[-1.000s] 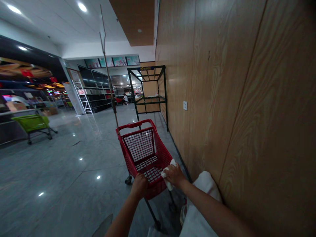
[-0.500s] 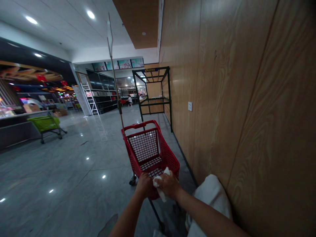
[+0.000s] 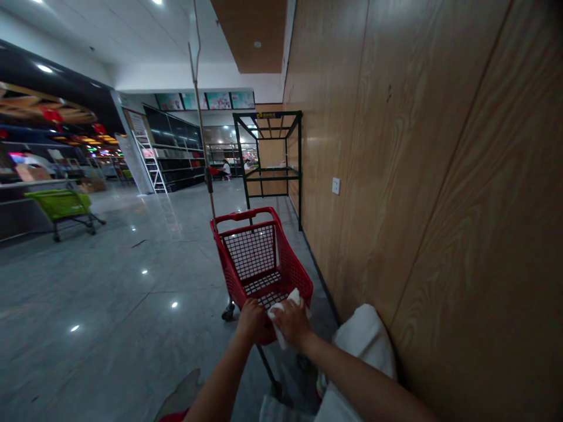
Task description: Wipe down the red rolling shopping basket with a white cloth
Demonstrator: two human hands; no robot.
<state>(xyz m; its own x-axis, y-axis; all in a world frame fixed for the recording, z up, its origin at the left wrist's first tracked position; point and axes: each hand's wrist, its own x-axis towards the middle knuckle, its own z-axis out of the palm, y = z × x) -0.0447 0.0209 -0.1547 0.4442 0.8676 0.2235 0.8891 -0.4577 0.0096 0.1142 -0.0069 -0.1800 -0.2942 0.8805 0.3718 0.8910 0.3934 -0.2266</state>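
A red plastic shopping cart [image 3: 290,261] stands just in front of me, its handle at the far end and its grid basket holding nothing I can see. My left hand [image 3: 251,319] is closed over the near rim of the basket. Beside it, my right hand [image 3: 291,322] presses a crumpled white cloth [image 3: 294,296] against the same rim. The cloth pokes out above the fingers and hangs below them. Part of the near rim is hidden behind both hands.
A wood-panelled wall [image 3: 352,234] runs close along the right, with a black metal frame rack [image 3: 300,176] against it. A tall thin pole [image 3: 202,140] rises by the cart's handle. A green shopping cart [image 3: 61,204] stands at the left on the grey floor [image 3: 109,328].
The camera view has shifted slightly, so the surroundings sit a little higher and further left. Both hands stay at the near rim, and the right still holds the cloth.
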